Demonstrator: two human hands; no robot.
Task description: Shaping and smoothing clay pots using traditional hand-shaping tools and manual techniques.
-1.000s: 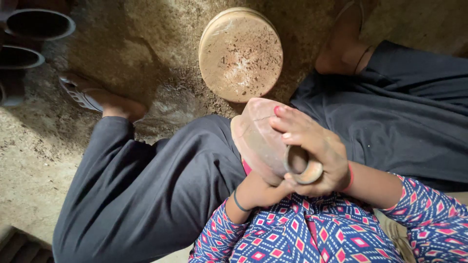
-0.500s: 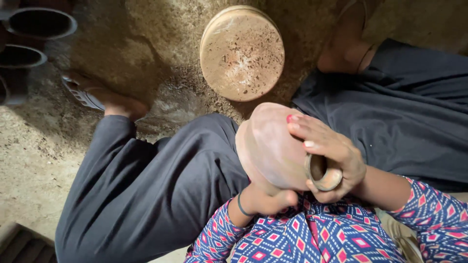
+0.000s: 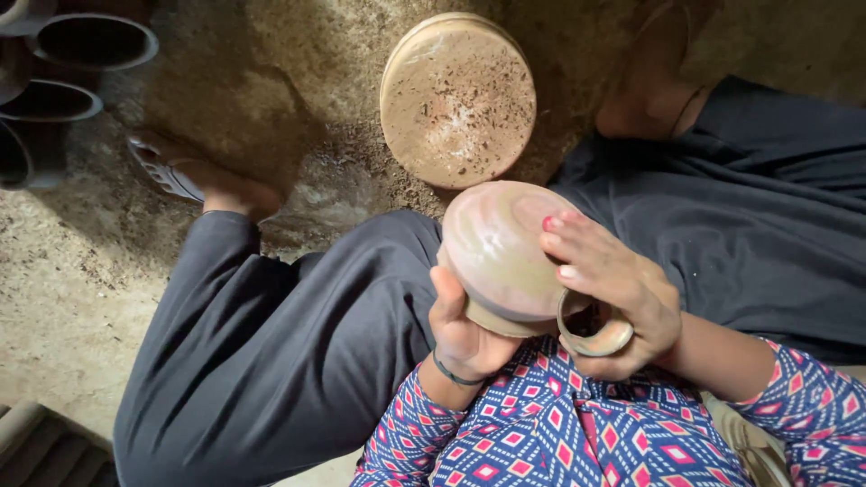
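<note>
I take the clay pot as my landmark. It sits tipped over above my lap, its rounded pinkish-brown base turned up toward the camera and its open mouth ring at the lower right.

My left hand is under the pot's lower left side, its grip closed on the pot's body, thumb pressed up along the wall. A dark band circles that wrist just below the pot. My right hand lies over the pot's right side, fingertips with red nails spread on the smooth base, palm and thumb wrapped around the mouth ring, so this grip is also closed on the pot.

Directly above the pot, just apart from it, a round clay disc lies flat on the dirt floor, speckled with dark crumbs. Left of the pot my dark trouser leg stretches out to a foot in a sandal. Far to the upper left of the pot, several dark pots stand together with their mouths open. Below the pot, my patterned sleeves in red, blue and white fill the lower edge.
</note>
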